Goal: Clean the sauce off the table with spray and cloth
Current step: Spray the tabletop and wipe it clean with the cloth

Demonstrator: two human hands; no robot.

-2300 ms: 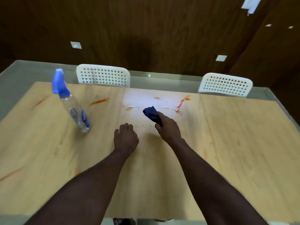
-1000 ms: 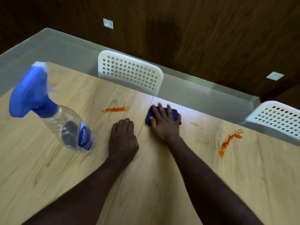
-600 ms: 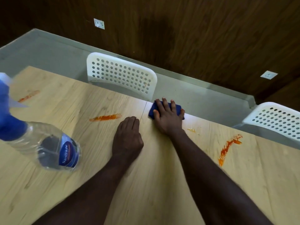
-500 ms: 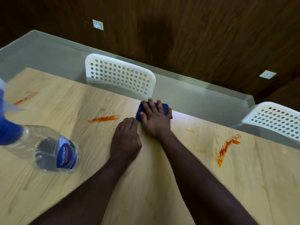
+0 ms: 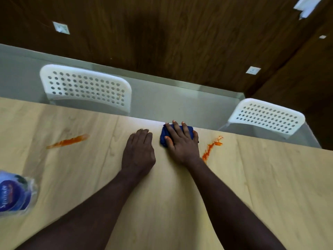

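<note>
Right hand [image 5: 182, 143] lies palm-down, fingers straight and spread, pressing the blue cloth [image 5: 189, 129] flat at the far edge of the counter [image 5: 270, 177]. The forearm is extended. Left hand [image 5: 138, 150] is flat on the counter just beside it and holds nothing. One sauce streak [image 5: 209, 148] is just right of the right wrist, another sauce smear [image 5: 67, 141] well left. The spray bottle [image 5: 15, 193] stands at the left edge (blurred).

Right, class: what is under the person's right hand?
A dark blue cloth, pressed onto the wooden table by the right hand. Most of the cloth, and any sauce beneath it, is covered.
</note>
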